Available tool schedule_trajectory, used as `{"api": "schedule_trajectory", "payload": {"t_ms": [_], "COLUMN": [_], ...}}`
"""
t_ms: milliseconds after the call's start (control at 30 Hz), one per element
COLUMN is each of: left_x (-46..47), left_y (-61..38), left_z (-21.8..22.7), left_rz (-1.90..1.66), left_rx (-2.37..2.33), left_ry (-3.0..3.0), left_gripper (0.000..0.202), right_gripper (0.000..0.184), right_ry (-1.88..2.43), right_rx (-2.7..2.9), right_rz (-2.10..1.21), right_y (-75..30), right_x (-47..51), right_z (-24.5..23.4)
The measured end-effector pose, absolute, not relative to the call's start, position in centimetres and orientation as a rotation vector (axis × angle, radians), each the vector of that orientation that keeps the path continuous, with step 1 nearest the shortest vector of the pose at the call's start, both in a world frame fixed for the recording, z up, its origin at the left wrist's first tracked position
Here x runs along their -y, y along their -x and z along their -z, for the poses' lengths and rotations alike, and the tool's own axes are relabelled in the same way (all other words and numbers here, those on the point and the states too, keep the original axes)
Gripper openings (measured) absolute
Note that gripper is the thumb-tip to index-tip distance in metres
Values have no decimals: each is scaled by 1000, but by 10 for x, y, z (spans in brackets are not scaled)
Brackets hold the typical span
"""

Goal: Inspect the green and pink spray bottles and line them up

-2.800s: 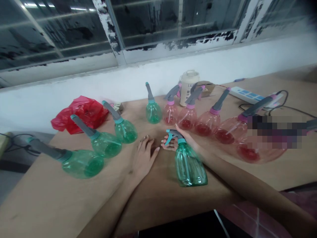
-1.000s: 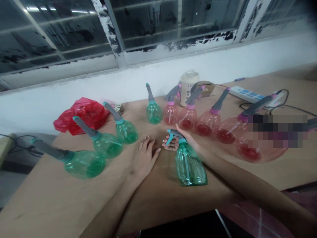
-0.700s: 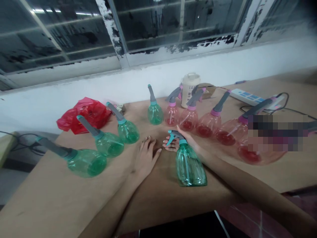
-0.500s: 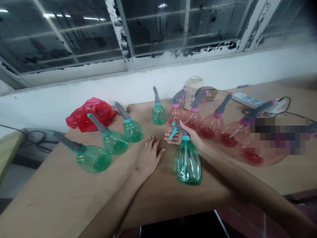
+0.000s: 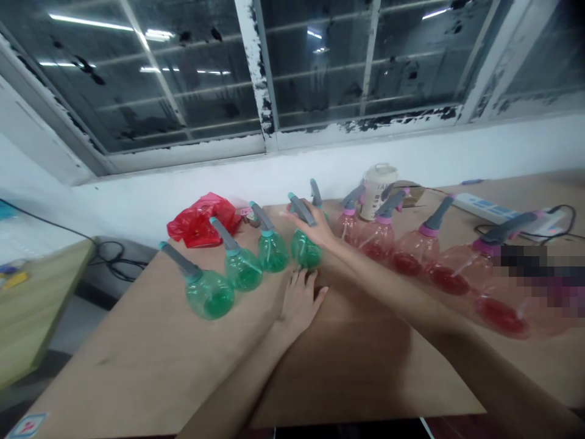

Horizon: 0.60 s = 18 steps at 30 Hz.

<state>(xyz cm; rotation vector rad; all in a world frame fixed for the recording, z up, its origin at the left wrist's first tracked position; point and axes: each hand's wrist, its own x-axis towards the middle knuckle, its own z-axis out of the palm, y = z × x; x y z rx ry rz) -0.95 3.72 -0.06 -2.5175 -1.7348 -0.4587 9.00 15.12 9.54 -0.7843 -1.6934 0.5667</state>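
Observation:
My right hand (image 5: 321, 233) is wrapped round the neck of a green spray bottle (image 5: 306, 249), whose grey head tilts up to the left. The bottle stands at the right end of a row of green bottles, beside another green spray bottle (image 5: 273, 251). Part of its neck is hidden by the hand. Another green spray bottle (image 5: 316, 194) is mostly hidden behind it. My left hand (image 5: 301, 300) lies flat on the table (image 5: 356, 366), fingers stretched out just in front of the held bottle, holding nothing.
Several pink spray bottles (image 5: 415, 250) line the right side. Further green bottles (image 5: 210, 296) stand left. A red plastic bag (image 5: 203, 221), a white cup (image 5: 378, 189) and a power strip (image 5: 487, 207) lie toward the wall. A window (image 5: 320, 61) rises behind.
My right hand has carried the green spray bottle away from me and leftward, to the end of the green row. My left hand stays flat on the table. The camera view has turned left.

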Motion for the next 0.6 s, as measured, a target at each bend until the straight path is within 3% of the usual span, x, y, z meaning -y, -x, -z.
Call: {"api": "schedule_trajectory", "payload": {"t_ms": [367, 600], "left_x": [-36, -37], "left_y": [12, 12], "left_z": [4, 2], "left_rz": [502, 472], "left_rx": [1754, 1749], "left_ry": [2556, 2564], "left_gripper": [42, 43], "right_gripper": [32, 47], "right_ry": [799, 922], "right_rx": [1609, 1655], "right_rz": [-575, -616], "right_y": [-63, -70], "right_x": [-188, -189], "right_z": [-73, -77]}}
